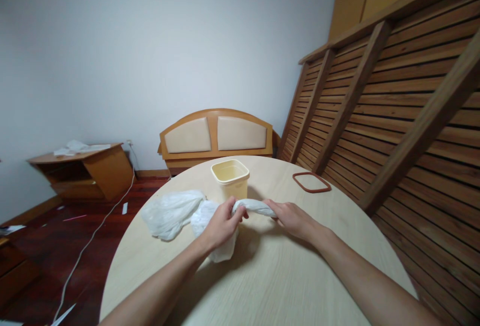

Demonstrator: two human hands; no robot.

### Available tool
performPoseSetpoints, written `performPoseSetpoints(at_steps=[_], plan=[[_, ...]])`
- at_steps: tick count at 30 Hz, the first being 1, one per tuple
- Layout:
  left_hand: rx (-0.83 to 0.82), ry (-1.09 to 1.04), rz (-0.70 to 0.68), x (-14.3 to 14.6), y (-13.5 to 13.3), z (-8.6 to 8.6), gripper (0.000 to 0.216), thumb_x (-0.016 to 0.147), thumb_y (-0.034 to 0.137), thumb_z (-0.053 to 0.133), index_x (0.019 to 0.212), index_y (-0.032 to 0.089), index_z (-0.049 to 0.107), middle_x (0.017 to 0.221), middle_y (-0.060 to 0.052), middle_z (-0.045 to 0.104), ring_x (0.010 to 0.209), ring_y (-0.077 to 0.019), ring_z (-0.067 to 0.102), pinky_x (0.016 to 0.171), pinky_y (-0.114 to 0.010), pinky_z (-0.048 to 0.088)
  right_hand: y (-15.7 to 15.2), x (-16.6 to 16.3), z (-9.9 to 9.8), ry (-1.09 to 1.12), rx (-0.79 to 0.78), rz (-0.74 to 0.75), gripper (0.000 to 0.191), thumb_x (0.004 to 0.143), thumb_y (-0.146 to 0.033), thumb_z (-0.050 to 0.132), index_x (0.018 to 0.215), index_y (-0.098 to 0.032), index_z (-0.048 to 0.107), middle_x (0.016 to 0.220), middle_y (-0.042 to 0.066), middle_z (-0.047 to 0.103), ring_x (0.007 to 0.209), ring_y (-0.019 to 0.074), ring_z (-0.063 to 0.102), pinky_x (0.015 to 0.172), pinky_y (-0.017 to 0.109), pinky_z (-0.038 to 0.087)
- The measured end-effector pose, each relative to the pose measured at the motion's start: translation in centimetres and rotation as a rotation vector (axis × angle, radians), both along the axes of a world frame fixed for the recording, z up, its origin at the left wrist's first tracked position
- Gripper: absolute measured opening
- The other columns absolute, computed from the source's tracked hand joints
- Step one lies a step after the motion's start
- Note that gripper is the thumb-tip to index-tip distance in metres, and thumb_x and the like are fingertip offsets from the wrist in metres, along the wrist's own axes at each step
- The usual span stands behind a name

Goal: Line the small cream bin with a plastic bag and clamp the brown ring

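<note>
Between my two hands a white plastic bag (257, 207) is gathered into a narrow roll. My left hand (224, 221) is closed round one end, and loose plastic hangs below and to the left of it. My right hand (287, 216) grips the other end. Just behind my hands stands an upright cream-coloured plastic bin (234, 188), its top uncovered. To the left, more crumpled white plastic (172, 212) lies on the table; I cannot tell whether it joins the piece I hold. A reddish-brown rounded square ring (311, 191) lies flat at the right.
The round pale wooden table (300, 276) carries these things. Beyond it stands a headboard (215, 155) against the wall. Slatted wooden panels (363, 111) lean along the right. A low cabinet (90, 176) with papers and a white cable (95, 236) are on the left.
</note>
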State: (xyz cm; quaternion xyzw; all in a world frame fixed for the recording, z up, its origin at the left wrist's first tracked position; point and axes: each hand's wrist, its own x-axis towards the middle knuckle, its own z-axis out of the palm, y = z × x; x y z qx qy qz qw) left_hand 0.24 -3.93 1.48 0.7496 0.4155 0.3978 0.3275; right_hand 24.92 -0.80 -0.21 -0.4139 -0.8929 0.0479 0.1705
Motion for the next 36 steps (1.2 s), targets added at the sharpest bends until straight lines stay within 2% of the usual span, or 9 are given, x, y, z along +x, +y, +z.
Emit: performPoseSetpoints(at_steps=[5,10,14,16,19,22,27,32,36], plan=[[-0.001,0.03,-0.053,-0.3,-0.2,0.9,0.05,0.091,0.043,0.056,0.131,0.015,0.047,0.089,-0.005,0.069,0.079,-0.0186,0.062,0.073,-0.029,0.046,-0.7,-0.9,0.3,-0.102,-0.014,-0.036,0.044,0.084,-0.01,0.052,0.126,-0.019,0.059,0.099,0.01,0.077,0.084,0.0265,0.072,0.068,0.029,0.043],[0.019,0.318,0.03,-0.2,-0.6,1.3,0.036,0.095,0.043,0.047,0.081,0.015,0.065,0.07,-0.003,0.063,0.065,-0.0166,0.054,0.064,-0.028,0.039,-0.7,-0.4,0.6,-0.061,-0.016,-0.034,0.03,0.09,-0.016,0.049,0.118,-0.021,0.059,0.096,0.007,0.076,0.084,0.0249,0.072,0.069,0.028,0.043],[-0.075,0.16,-0.059,-0.2,-0.8,2.0,0.047,0.096,0.051,0.04,0.073,0.015,0.06,0.065,-0.001,0.058,0.065,-0.0154,0.051,0.064,-0.027,0.04,-0.3,0.1,0.1,0.01,0.007,0.002,0.029,0.094,-0.022,0.048,0.123,-0.02,0.053,0.101,0.009,0.075,0.089,0.0247,0.072,0.072,0.029,0.046],[-0.066,0.029,-0.113,-0.3,-0.9,2.5,0.048,0.096,0.053,0.042,0.076,0.015,0.063,0.075,-0.004,0.063,0.074,-0.0171,0.056,0.074,-0.029,0.045,-0.2,0.0,-0.2,0.049,0.027,0.047,0.034,0.094,-0.02,0.048,0.128,-0.02,0.05,0.105,0.009,0.074,0.09,0.0239,0.071,0.074,0.03,0.047],[-0.018,-0.135,-0.177,-0.4,-1.1,3.2,0.045,0.095,0.053,0.048,0.086,0.015,0.071,0.116,-0.012,0.065,0.107,-0.023,0.059,0.096,-0.034,0.044,-0.5,-0.7,-0.5,0.104,0.057,0.115,0.037,0.092,-0.017,0.048,0.129,-0.02,0.051,0.11,0.01,0.073,0.094,0.023,0.069,0.078,0.031,0.048],[-0.054,-0.183,-0.227,-0.3,-1.3,3.1,0.043,0.094,0.055,0.051,0.098,0.018,0.073,0.141,-0.012,0.055,0.126,-0.0271,0.052,0.106,-0.037,0.04,-1.2,-2.0,-0.4,0.145,0.036,0.131,0.019,0.096,-0.02,0.046,0.109,-0.018,0.06,0.105,0.01,0.073,0.091,0.0219,0.068,0.079,0.03,0.048],[-0.133,-0.204,-0.197,0.5,-1.4,1.6,0.044,0.091,0.052,0.056,0.113,0.015,0.066,0.109,-0.011,0.069,0.1,-0.024,0.061,0.089,-0.034,0.048,-2.8,-4.3,-0.2,0.054,0.007,0.118,0.016,0.093,-0.017,0.048,0.088,-0.018,0.063,0.089,0.008,0.074,0.078,0.021,0.068,0.073,0.029,0.048],[0.105,-0.009,-0.077,1.0,-1.0,0.2,0.015,0.091,0.02,0.048,0.099,0.016,0.061,0.095,-0.006,0.062,0.091,-0.0196,0.056,0.086,-0.032,0.046,-3.7,-5.1,-0.2,-0.073,0.127,0.157,0.009,0.085,-0.014,0.056,0.09,-0.016,0.063,0.093,0.012,0.072,0.083,0.0243,0.066,0.08,0.036,0.049],[0.215,0.204,0.023,0.8,-0.6,-0.3,0.019,0.081,0.005,0.044,0.088,0.018,0.056,0.093,-0.005,0.056,0.091,-0.0196,0.054,0.084,-0.031,0.043,-3.8,-4.3,0.4,0.033,0.207,0.115,0.018,0.082,-0.015,0.06,0.1,-0.017,0.059,0.093,0.01,0.07,0.085,0.0257,0.065,0.079,0.039,0.049]])
